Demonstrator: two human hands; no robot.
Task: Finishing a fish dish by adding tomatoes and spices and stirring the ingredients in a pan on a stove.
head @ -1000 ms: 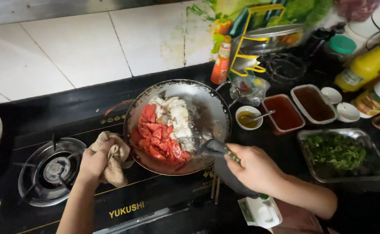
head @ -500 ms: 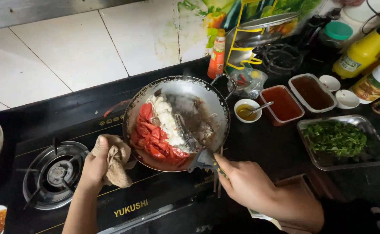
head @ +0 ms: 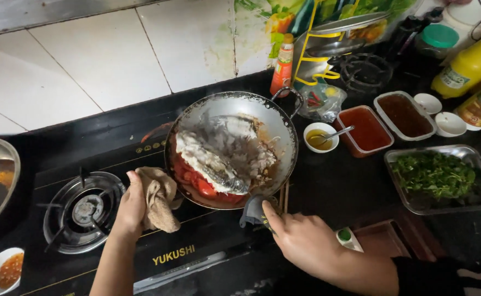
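Observation:
A steel wok [head: 224,102] sits on the black gas hob, holding a pale piece of fish [head: 213,164] lying over red tomato pieces [head: 194,178]. My left hand [head: 131,207] grips a beige cloth [head: 159,198] pressed against the wok's left rim. My right hand [head: 306,242] is closed on the handle of a dark spatula [head: 251,210], whose blade reaches in at the wok's near rim, by the fish.
An unlit burner [head: 84,211] lies left of the wok. A tray of chopped greens [head: 438,175], two sauce tubs [head: 366,129], a small bowl with a spoon [head: 320,140] and bottles [head: 282,66] crowd the right. Chopsticks [head: 284,196] rest beside the wok.
The spatula has moved from the wok's right side to its near rim. The fish now lies spread over the tomatoes. My left hand has stayed on the cloth.

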